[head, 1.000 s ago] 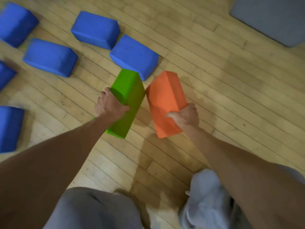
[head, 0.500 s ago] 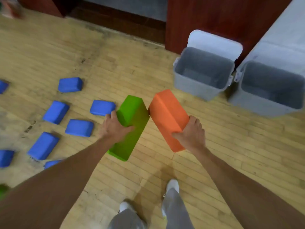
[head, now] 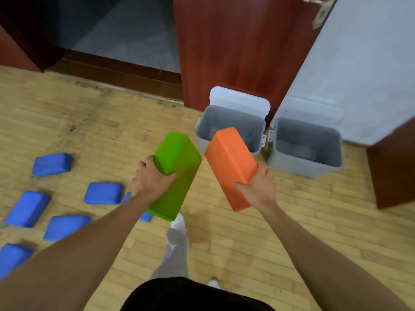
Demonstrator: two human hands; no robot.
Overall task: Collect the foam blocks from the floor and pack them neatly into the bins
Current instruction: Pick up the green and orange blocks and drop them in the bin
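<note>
My left hand (head: pixel 149 179) grips a green foam block (head: pixel 177 171) held out in front of me, tilted. My right hand (head: pixel 258 187) grips an orange foam block (head: pixel 229 162), its far end overlapping the near rim of the left grey bin (head: pixel 231 122). A second grey bin (head: pixel 307 144) stands beside it on the right. Both bins have their lids open and look empty. Several blue foam blocks (head: pixel 103 193) lie on the wooden floor at the left.
A red-brown door (head: pixel 235 48) stands behind the bins, with a dark doorway (head: pixel 107 34) to its left. A pale wall (head: pixel 363 63) and a brown panel (head: pixel 393 171) close off the right. My legs and white shoes (head: pixel 178 222) are below.
I have straightened up and stepped forward with both blocks. The bins have come into view and closer, and the blue blocks have slid to the lower left.
</note>
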